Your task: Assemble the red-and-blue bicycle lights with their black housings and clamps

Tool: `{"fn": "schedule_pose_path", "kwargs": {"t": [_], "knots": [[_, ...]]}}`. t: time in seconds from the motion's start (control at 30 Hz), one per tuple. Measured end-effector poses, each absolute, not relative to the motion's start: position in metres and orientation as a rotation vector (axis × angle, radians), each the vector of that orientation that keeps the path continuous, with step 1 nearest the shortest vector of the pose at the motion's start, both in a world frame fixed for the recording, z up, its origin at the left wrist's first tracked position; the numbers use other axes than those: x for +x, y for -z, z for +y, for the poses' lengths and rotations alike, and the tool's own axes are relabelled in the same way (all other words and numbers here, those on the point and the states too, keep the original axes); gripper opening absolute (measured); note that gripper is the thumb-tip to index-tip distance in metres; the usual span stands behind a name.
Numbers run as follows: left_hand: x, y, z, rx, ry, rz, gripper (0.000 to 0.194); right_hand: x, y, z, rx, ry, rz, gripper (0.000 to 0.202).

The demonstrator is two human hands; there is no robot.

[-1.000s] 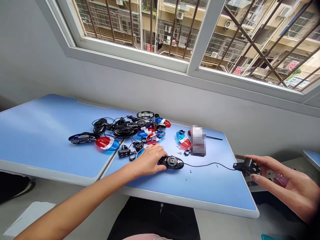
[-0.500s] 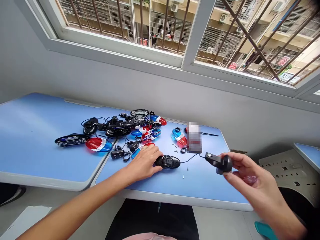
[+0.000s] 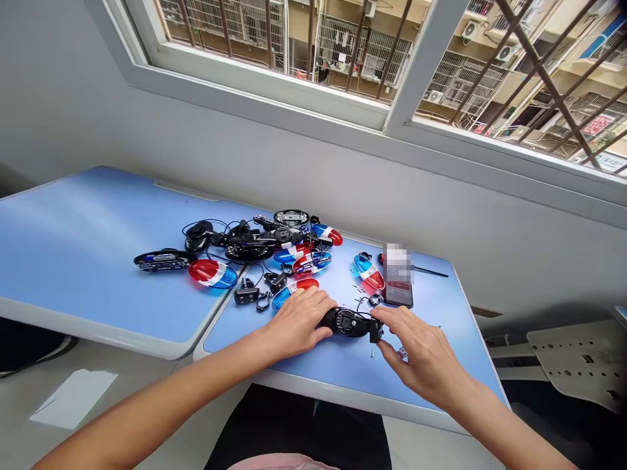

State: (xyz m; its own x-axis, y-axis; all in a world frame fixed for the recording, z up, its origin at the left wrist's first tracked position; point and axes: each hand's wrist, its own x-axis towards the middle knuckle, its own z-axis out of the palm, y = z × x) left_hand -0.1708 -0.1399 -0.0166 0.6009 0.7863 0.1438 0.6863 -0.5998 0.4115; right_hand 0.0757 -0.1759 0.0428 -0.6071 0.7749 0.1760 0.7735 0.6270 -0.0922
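My left hand (image 3: 301, 324) is closed around the left end of a black oval housing (image 3: 345, 322) lying on the desk, its round ribbed centre facing up. Between the thumb and fingers of my right hand (image 3: 422, 351) is a small black bracket piece (image 3: 376, 329), held against the housing's right end. A thin black cable loops just above them. Close behind my left fingers lies a red-and-blue lens cover (image 3: 289, 295). One small screw (image 3: 372, 354) rests in front of the bracket piece. Something pinkish and clear shows under my right palm, too hidden to name.
Black housings (image 3: 249, 249), lens covers (image 3: 211, 273) and button boxes (image 3: 246, 295) with cables are heaped across the left and back. Another lens cover (image 3: 369, 271), a phone (image 3: 399, 295) and a thin black rod (image 3: 431, 271) lie behind my right hand. Wall and barred window stand beyond.
My right hand has brought the bracket piece left and down from the desk's right side to the housing. My left hand has stayed on the housing. The view has shifted slightly.
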Motion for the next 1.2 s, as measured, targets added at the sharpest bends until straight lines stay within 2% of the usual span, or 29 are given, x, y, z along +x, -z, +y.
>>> {"fn": "schedule_pose_path", "kwargs": {"t": [0.5,0.63,0.77,1.07,1.2], "knots": [[-0.174,0.021,-0.135,2.443,-0.496,1.162,0.034,0.045,-0.072,-0.133,-1.691,-0.501,-2.688,0.037],[-0.174,0.021,-0.135,2.438,-0.490,1.179,0.029,0.036,-0.079,-0.124,-1.675,-0.508,-2.744,0.032],[-0.175,0.022,-0.134,2.415,-0.478,1.183,0.030,0.034,-0.080,-0.118,-1.659,-0.459,-2.789,0.039],[-0.174,0.026,-0.132,2.382,-0.521,1.187,0.030,0.036,-0.078,-0.108,-1.711,-0.373,-2.872,0.035],[-0.173,0.025,-0.131,2.396,-0.508,1.186,0.027,0.039,-0.075,-0.108,-1.602,-0.322,-2.907,0.037]]}}
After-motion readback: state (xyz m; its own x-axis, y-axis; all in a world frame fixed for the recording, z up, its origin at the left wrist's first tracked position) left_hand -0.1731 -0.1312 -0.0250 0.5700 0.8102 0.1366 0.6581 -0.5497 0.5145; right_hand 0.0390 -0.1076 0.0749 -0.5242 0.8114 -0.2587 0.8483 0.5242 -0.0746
